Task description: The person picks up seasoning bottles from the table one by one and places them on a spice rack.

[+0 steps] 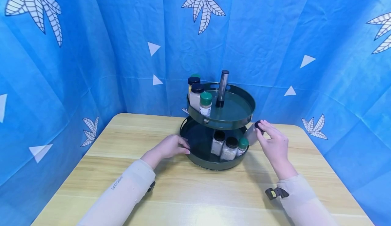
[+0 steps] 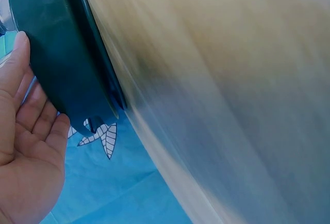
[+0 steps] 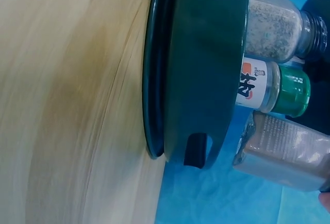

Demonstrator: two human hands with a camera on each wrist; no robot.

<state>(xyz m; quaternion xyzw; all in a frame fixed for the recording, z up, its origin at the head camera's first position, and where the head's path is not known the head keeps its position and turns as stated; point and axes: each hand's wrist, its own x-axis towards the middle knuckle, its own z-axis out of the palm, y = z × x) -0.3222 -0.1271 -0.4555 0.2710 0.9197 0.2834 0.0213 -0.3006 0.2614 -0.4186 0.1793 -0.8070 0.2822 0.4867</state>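
Observation:
A two-tier dark green round rack stands on the table, with an upper tray [image 1: 241, 108] and a lower tray [image 1: 195, 141]. My right hand [image 1: 275, 144] pinches a clear seasoning jar [image 3: 283, 152] by its black lid. The jar is tilted, just outside the lower tray's right rim. Beside it in the lower tray stand a green-capped bottle [image 3: 255, 84] and two black-lidded jars [image 1: 217, 143]. My left hand [image 2: 31, 131] touches the lower tray's left side, with fingers loosely bent and the thumb at the rim.
On the upper tray's left side stand several seasoning containers, among them a green-capped bottle [image 1: 205, 104] and a black-lidded jar [image 1: 195, 97]. A metal post [image 1: 223, 87] rises from its middle. The wooden table [image 1: 189, 199] meets a blue patterned curtain [image 1: 137, 66] behind.

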